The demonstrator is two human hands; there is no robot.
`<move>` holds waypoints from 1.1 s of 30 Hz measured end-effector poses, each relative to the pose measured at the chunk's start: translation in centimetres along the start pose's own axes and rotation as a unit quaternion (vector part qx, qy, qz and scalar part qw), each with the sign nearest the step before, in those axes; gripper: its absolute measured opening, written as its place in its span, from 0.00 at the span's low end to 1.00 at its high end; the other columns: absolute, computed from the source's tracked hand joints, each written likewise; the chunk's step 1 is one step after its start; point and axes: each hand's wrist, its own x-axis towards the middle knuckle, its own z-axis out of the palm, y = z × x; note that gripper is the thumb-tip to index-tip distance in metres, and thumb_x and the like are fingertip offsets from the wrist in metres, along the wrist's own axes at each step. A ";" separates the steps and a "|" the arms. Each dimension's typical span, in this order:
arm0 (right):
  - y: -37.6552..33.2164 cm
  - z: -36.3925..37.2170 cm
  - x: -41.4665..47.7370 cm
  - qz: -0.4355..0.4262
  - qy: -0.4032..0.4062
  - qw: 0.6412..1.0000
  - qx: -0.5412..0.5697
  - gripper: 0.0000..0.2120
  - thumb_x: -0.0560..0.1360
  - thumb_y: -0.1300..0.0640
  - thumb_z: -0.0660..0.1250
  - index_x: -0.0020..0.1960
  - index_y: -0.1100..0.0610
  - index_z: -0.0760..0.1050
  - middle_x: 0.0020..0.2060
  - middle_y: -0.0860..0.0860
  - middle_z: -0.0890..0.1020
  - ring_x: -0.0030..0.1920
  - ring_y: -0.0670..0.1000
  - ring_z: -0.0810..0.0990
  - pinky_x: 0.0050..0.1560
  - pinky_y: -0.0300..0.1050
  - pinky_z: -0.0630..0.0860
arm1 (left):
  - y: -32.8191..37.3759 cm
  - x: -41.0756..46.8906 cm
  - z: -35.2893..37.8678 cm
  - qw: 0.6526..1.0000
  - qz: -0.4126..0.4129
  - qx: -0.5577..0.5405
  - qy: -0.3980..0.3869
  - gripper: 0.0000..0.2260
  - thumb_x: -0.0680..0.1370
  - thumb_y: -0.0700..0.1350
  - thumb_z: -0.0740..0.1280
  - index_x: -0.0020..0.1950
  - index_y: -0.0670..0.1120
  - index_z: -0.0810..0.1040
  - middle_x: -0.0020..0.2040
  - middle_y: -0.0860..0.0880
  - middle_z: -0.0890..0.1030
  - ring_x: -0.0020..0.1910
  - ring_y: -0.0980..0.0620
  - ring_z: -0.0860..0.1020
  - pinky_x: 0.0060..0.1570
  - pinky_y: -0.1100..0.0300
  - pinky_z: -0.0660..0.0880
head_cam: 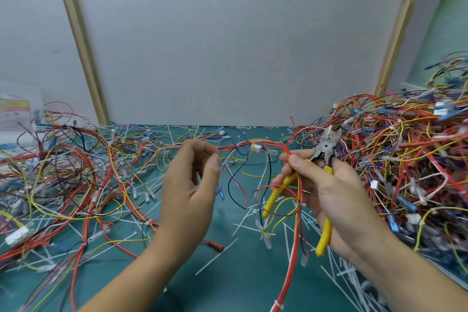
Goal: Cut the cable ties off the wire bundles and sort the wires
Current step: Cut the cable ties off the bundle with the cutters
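**Bundle pinned to the cutters, tie sat below the grip**

The cutters (326, 156) were grasped in the right hand (329, 195), with the yellow handles run down through the palm and the blades pointed up and away. Under that same thumb the bundle (298, 185) was pinched against the handles. From there the red and yellow wires were sent two ways: arched up and left toward the left hand (190, 185), and dropped almost straight down to the bottom edge. A white tie (301, 204) was spotted on the hanging run, just below the grip, on the far side from the blades. The left hand was held up beside the arched end with its fingers loosely curled. Whether a strand was pinched there could not be told. A turn of the cutters, it was judged, would be needed.
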 end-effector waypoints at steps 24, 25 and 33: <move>0.7 0.0 -0.3 -0.078 0.004 0.984 -0.159 0.04 0.78 0.58 0.69 0.50 0.53 0.81 0.33 0.56 0.84 0.38 0.54 0.86 0.46 0.51 0.84 | 0.4 0.2 0.9 0.880 -0.342 -0.289 -0.159 0.12 0.74 0.50 0.68 0.43 0.44 0.87 0.49 0.45 0.86 0.42 0.54 0.80 0.46 0.57 0.71; 0.6 0.0 -0.2 -0.081 0.004 0.984 -0.157 0.04 0.78 0.59 0.69 0.50 0.52 0.82 0.34 0.56 0.84 0.38 0.54 0.86 0.46 0.50 0.83 | 0.5 0.1 0.9 0.879 -0.341 -0.292 -0.162 0.12 0.74 0.50 0.68 0.43 0.44 0.87 0.49 0.45 0.85 0.42 0.55 0.79 0.46 0.56 0.71; 0.9 0.6 -1.2 -0.136 -0.037 0.968 -0.209 0.09 0.76 0.61 0.72 0.45 0.46 0.83 0.38 0.51 0.86 0.38 0.52 0.85 0.41 0.40 0.81 | -0.1 0.0 0.9 0.854 -0.412 -0.287 -0.136 0.14 0.66 0.55 0.71 0.41 0.46 0.87 0.46 0.50 0.86 0.43 0.57 0.81 0.47 0.56 0.74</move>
